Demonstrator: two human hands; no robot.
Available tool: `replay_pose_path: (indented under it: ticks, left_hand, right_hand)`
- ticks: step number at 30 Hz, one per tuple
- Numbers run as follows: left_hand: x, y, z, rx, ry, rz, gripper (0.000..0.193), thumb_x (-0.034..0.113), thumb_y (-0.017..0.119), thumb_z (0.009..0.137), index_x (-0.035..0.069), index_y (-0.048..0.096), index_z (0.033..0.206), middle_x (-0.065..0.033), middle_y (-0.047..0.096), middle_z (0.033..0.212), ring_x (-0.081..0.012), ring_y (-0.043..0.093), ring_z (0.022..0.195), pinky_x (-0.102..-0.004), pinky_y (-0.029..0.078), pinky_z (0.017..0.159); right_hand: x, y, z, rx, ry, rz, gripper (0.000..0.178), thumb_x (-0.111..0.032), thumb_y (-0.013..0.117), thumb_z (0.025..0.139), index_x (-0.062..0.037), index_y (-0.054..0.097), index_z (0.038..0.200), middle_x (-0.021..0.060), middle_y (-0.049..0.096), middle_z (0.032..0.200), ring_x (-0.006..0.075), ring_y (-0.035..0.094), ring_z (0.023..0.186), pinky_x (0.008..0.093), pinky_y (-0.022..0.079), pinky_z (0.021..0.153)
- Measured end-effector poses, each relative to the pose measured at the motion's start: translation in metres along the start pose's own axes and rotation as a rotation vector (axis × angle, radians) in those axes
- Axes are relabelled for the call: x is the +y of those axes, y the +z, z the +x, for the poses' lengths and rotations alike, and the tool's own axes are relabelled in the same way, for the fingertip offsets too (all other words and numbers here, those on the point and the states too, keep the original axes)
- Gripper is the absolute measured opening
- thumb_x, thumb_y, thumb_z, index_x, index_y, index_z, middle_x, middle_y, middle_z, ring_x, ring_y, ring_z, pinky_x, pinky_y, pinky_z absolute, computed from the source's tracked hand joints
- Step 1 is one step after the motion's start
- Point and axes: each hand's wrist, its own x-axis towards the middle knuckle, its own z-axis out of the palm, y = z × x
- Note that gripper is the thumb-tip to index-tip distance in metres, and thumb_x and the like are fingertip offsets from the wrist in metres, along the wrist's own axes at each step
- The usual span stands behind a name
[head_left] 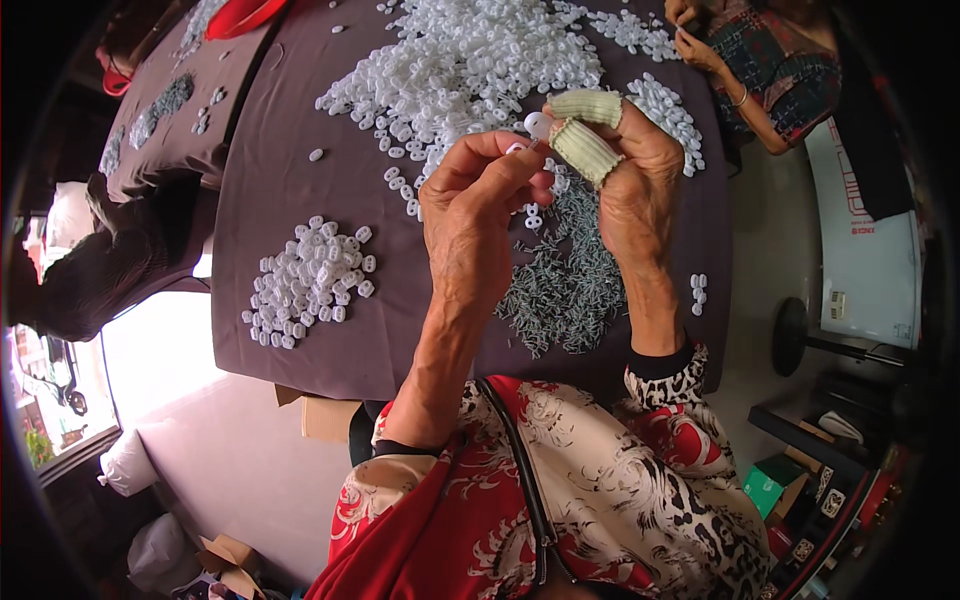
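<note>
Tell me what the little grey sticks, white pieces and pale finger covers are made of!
Little grey sticks: probably metal, from their dull grey shine.
White pieces: likely smooth plastic; they look alike, as if moulded.
Pale finger covers: seemingly matte, knitted fabric, since ribs show.

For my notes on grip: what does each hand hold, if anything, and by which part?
The right hand pinches a white oval piece by its edge. The left hand pinches something small and white; its held part is unclear.

The cloth-covered bench (275,185) carries a large heap of white pieces (480,60) and a smaller white pile (308,282). Grey bits (560,295), perhaps screws, lie near its front edge.
</note>
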Motion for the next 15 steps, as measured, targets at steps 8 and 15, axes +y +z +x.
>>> replay_pose_path:
  ticks: [8, 15]
  left_hand:
    - [0.0002, -0.0042, -0.0011, 0.031, 0.017, -0.005, 0.007, 0.003, 0.059, 0.075, -0.002, 0.058, 0.080, -0.0073, 0.059, 0.074, -0.0111, 0.055, 0.061, -0.0221, 0.046, 0.058]
    - [0.0020, -0.0028, -0.0010, 0.064, 0.014, -0.011, 0.007, 0.004, 0.059, 0.075, -0.001, 0.058, 0.079, -0.0070, 0.059, 0.074, -0.0106, 0.055, 0.062, -0.0217, 0.045, 0.057]
  right_hand:
    - [-0.0065, 0.0054, -0.0039, -0.014, 0.015, -0.062, 0.018, -0.002, 0.054, 0.078, 0.0007, 0.061, 0.094, 0.0082, 0.064, 0.083, 0.0106, 0.059, 0.074, 0.0218, 0.047, 0.066]
    - [-0.0061, 0.0060, -0.0039, -0.021, 0.022, -0.132, 0.019, -0.003, 0.056, 0.078, 0.0014, 0.060, 0.095, 0.0095, 0.064, 0.088, 0.0131, 0.060, 0.080, 0.0228, 0.046, 0.073]
